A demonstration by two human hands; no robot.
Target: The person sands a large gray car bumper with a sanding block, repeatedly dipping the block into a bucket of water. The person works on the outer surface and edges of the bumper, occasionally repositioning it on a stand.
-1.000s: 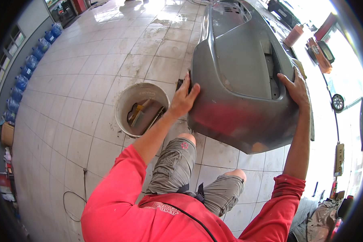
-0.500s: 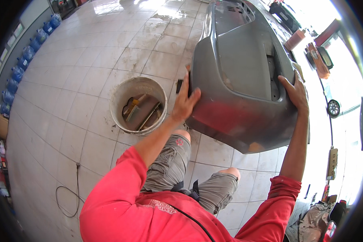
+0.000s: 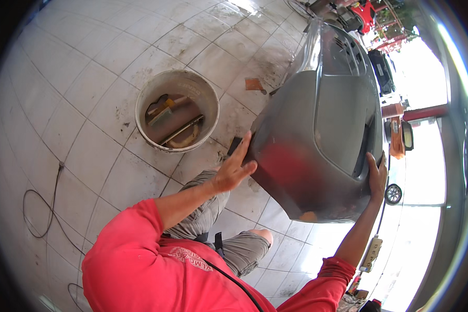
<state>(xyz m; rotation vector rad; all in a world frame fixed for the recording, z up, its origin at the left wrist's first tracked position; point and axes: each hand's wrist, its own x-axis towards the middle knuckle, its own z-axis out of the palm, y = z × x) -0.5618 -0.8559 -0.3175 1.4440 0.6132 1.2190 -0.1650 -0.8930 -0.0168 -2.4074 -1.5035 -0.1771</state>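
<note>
A car bumper (image 3: 291,161) in matt grey, with a red patch and a small tan spot, stands in front of me. My left hand (image 3: 235,170) is at its near left edge, fingers stretched out and thumb apart; whether the palm presses on it I cannot tell. Just by those fingertips is a small black piece (image 3: 234,145), partly hidden. On the right side my right hand (image 3: 378,177) grips the bumper's edge, the thumb by the dark recess and the other fingers partly hidden over the far side.
To the left stands a whitish bucket (image 3: 140,125) with murky water, a dark strip and a yellowish piece inside. An orange-brown scrap (image 3: 254,84) lies on the tiled floor (image 3: 109,171). A thin cable (image 3: 52,208) loops at left. A power strip (image 3: 371,255) is at right.
My view has swung to the right, so the bucket and bumper sit differently in it. The orange-brown scrap now shows. Both hands remain at the bumper's edges.
</note>
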